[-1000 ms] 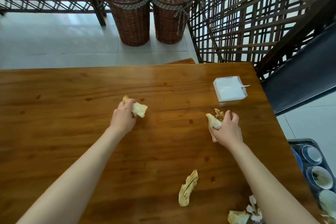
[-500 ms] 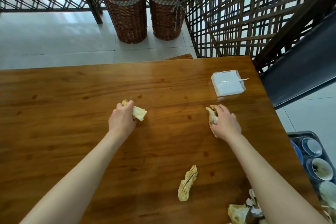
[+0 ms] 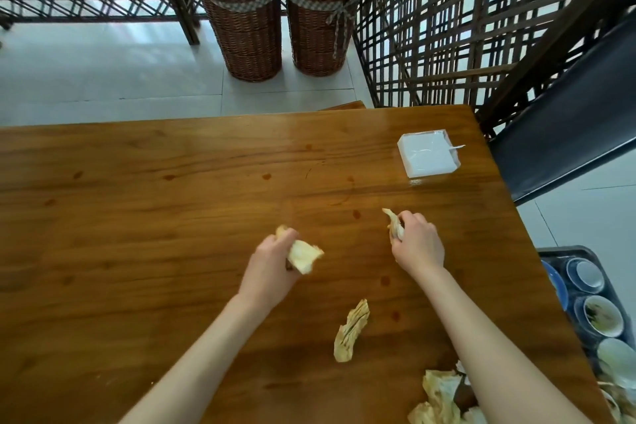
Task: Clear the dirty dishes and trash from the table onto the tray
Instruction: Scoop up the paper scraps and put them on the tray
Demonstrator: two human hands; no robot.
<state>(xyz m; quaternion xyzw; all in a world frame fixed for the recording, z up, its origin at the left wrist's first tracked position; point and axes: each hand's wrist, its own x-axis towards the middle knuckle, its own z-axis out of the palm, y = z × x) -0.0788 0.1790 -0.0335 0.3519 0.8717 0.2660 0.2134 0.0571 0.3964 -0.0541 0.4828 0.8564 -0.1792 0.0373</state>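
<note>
Bright daylight comes through the lattice, glaring on the tabletop (image 3: 206, 182) far edge; wide-angle bending at borders, slight softness

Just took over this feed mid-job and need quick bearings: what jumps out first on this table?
Both hands are mid-table, each closed round a crumpled, stained napkin: the left hand grips one, the right hand another. A third crumpled napkin lies loose on the wooden table between the forearms. At the right edge a tray of dirty bowls sits below table level.
</note>
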